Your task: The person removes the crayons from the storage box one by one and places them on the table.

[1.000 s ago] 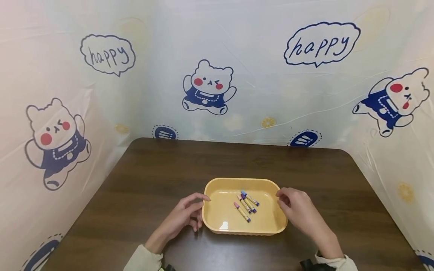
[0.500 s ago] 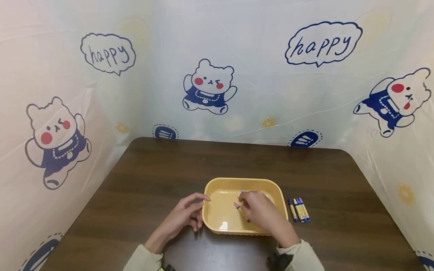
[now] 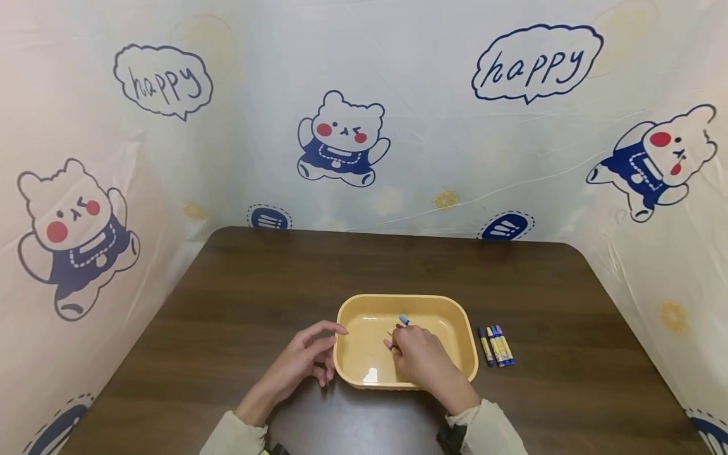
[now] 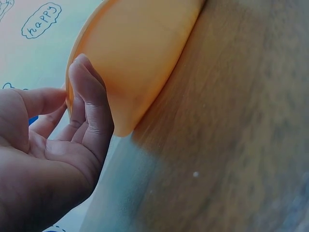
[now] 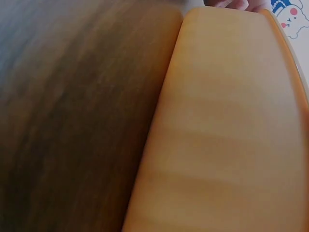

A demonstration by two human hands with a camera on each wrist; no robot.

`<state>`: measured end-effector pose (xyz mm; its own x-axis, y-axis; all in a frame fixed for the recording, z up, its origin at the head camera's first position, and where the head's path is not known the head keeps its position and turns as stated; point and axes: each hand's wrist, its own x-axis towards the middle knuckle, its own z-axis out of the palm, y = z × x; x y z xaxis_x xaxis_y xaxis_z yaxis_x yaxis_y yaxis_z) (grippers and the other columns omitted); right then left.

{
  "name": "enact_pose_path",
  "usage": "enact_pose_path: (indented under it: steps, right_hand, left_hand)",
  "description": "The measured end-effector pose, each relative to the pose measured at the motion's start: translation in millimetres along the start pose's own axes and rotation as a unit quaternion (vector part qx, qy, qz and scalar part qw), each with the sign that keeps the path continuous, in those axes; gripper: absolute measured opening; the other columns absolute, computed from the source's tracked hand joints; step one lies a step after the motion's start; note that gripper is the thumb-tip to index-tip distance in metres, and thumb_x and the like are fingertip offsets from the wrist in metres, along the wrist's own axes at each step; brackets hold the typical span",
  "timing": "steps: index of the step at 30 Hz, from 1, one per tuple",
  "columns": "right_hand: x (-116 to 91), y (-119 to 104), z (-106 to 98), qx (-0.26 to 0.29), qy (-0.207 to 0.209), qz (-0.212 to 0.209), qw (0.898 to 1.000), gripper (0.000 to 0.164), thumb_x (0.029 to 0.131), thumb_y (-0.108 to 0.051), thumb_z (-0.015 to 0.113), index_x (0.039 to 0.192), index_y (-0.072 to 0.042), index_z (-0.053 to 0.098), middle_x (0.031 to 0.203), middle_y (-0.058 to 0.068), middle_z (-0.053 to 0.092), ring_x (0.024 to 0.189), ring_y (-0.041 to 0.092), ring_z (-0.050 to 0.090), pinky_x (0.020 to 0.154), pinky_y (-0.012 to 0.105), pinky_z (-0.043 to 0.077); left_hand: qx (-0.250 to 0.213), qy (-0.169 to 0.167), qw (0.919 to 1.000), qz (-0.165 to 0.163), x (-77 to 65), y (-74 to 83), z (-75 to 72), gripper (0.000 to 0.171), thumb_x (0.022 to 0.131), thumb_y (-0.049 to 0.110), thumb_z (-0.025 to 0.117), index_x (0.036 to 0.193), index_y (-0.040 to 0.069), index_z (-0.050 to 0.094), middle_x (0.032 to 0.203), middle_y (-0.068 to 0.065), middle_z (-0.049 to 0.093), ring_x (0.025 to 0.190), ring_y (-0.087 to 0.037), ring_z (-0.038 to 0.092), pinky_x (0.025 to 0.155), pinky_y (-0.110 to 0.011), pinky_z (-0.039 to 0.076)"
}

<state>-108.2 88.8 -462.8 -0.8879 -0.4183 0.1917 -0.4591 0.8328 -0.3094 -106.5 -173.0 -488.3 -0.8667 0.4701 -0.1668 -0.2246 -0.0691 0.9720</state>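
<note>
A yellow plastic basin [image 3: 364, 379] stands on the brown table. My left hand [image 3: 301, 354] pinches its left rim; the left wrist view shows that hand [image 4: 63, 135] with thumb and fingers on either side of the rim. My right hand [image 3: 423, 359] is down inside the basin, fingers curled over several crayons. A pink crayon tip [image 3: 389, 344] and a blue crayon tip [image 3: 404, 320] stick out past the fingers; the rest of those crayons is hidden. The right wrist view shows mainly the basin's outer wall [image 5: 227, 121], not the fingertips.
A row of several crayons [image 3: 497, 346] lies side by side on the table [image 3: 569, 316], just right of the basin. Behind the table and at both sides hangs a pale curtain [image 3: 426, 139] printed with cartoon bears.
My right hand left the right rim and moved left into the basin over the crayons. The row of crayons outside came into view. My left hand kept its place on the rim.
</note>
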Motion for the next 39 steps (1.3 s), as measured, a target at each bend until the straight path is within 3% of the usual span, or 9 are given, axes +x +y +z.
enact_pose_path:
  steps: [13,21,27,39]
  right_hand:
    - [-1,6,-5,0.005,0.008,-0.01,1.0,0.039,0.09,-0.019,0.072,0.059,-0.018,0.048,0.057,-0.007,0.04,0.053,0.01,0.041,0.046,0.028,0.034]
    - [0,9,-30,0.051,0.017,0.009,0.999,0.007,0.081,-0.008,0.077,0.079,-0.012,0.071,0.067,-0.008,0.057,0.061,0.006,0.048,0.054,0.025,0.041]
    - [1,11,-44,0.075,0.006,0.033,0.997,0.007,0.082,-0.009,0.077,0.084,-0.012,0.072,0.07,-0.009,0.058,0.06,0.005,0.049,0.051,0.021,0.042]
    - [-5,14,-65,0.084,0.025,0.036,0.996,0.008,0.082,-0.006,0.075,0.087,-0.011,0.073,0.071,-0.01,0.06,0.059,0.004,0.05,0.05,0.02,0.042]
  left_hand:
    - [-0.012,-0.011,0.9999,0.003,1.6,-3.6,1.0,0.035,0.106,0.02,0.049,0.134,0.0,0.047,0.07,-0.01,0.059,0.058,-0.019,0.058,0.049,-0.029,0.051]
    - [-0.027,-0.016,0.9995,-0.003,1.8,-5.4,-1.9,0.034,0.105,0.023,0.051,0.133,0.003,0.048,0.071,-0.007,0.06,0.059,-0.018,0.059,0.05,-0.029,0.051]
    - [-0.025,-0.019,0.9995,0.006,0.3,-5.2,-2.4,0.034,0.105,0.024,0.05,0.134,0.004,0.049,0.072,-0.007,0.06,0.059,-0.018,0.059,0.05,-0.029,0.052]
    - [-0.028,-0.022,0.9994,0.004,0.6,-6.3,-2.9,0.037,0.105,0.024,0.051,0.135,0.003,0.047,0.072,-0.007,0.06,0.059,-0.018,0.059,0.051,-0.029,0.052]
